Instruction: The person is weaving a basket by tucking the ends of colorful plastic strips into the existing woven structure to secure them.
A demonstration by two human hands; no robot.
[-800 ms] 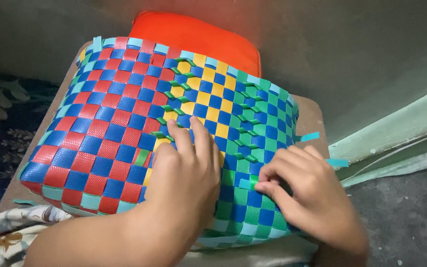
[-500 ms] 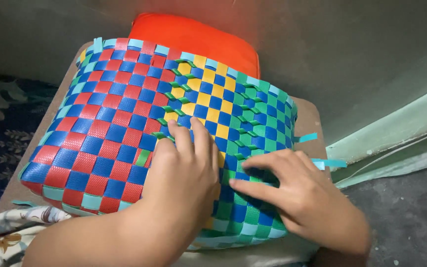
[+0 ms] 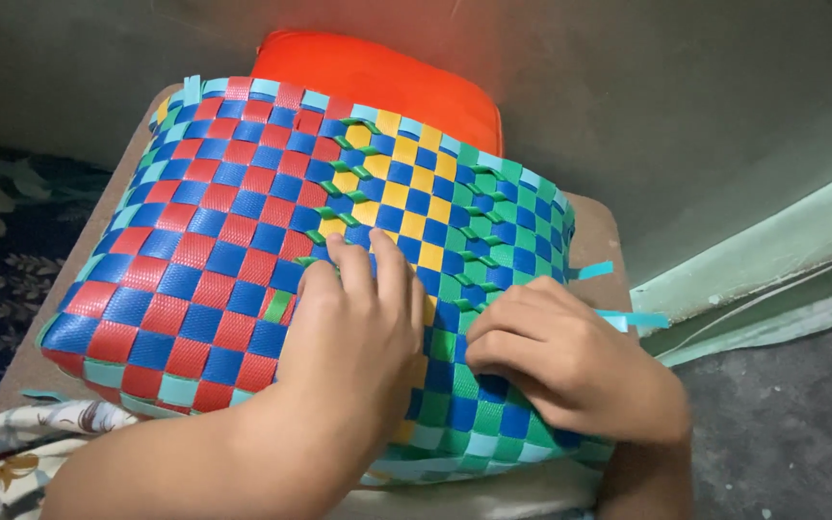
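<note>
A woven plastic-strip basket lies on its side, checkered in red and blue on the left, yellow and blue in the middle, green and blue on the right. My left hand rests flat on the middle of the weave, fingers pointing up over the yellow squares. My right hand lies beside it on the green part, fingers curled and pressing into the strips. Loose teal strip ends stick out at the basket's right edge.
The basket sits on a beige padded seat, with an orange cushion behind it. A floral cloth lies at the lower left. A dark patterned rug is on the left, grey floor on the right.
My right hand has slid left across the green weave, closer to my left hand, its fingers curling in. The left hand and basket stay put.
</note>
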